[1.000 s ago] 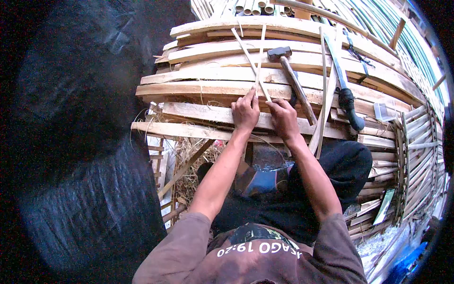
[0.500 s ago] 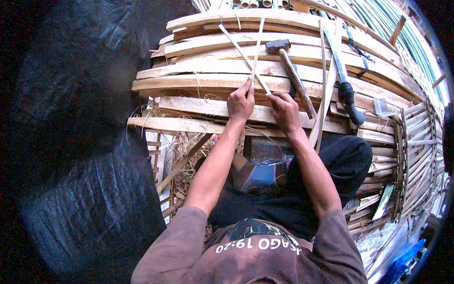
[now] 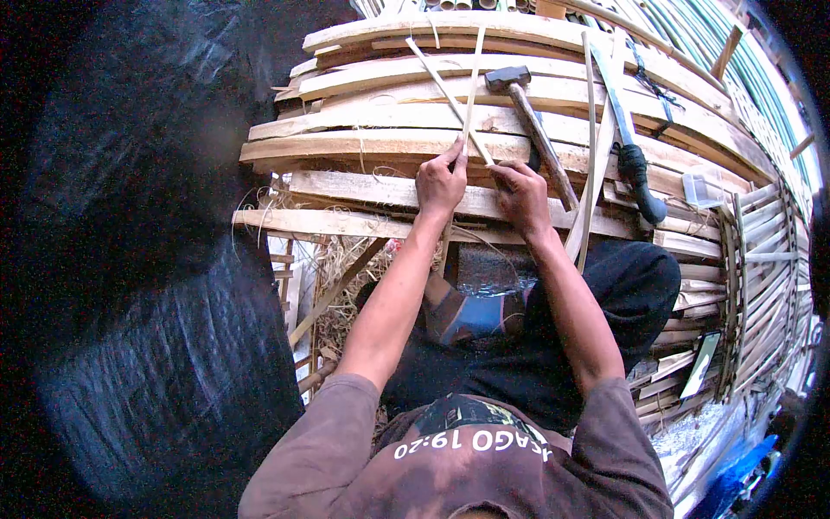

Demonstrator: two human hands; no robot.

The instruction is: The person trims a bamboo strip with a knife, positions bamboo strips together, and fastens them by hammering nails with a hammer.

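My left hand [image 3: 441,184] is closed around the lower end of a thin pale strip [image 3: 475,82], which looks like split bamboo or wood and points away from me. Between the thumb and fingers of my right hand [image 3: 522,197] is the near end of a second thin strip [image 3: 435,74], slanting up to the left. The two strips lie close together just beyond my hands and spread apart at their far ends. Right of them, a hammer [image 3: 538,130] rests on the slats, its handle end near my right hand.
Rough wooden slats [image 3: 363,183] form the work surface, with gaps between them. A long-bladed knife [image 3: 634,160] with a dark wrapped handle lies at the right beside longer strips [image 3: 596,164]. A small clear container [image 3: 701,190] stands further right. Black sheeting [image 3: 156,259] hangs at the left.
The slanting strip in my right hand has shifted slightly, its far end a little further right and up. My right hand has moved up slightly; the left grip stays nearly the same.
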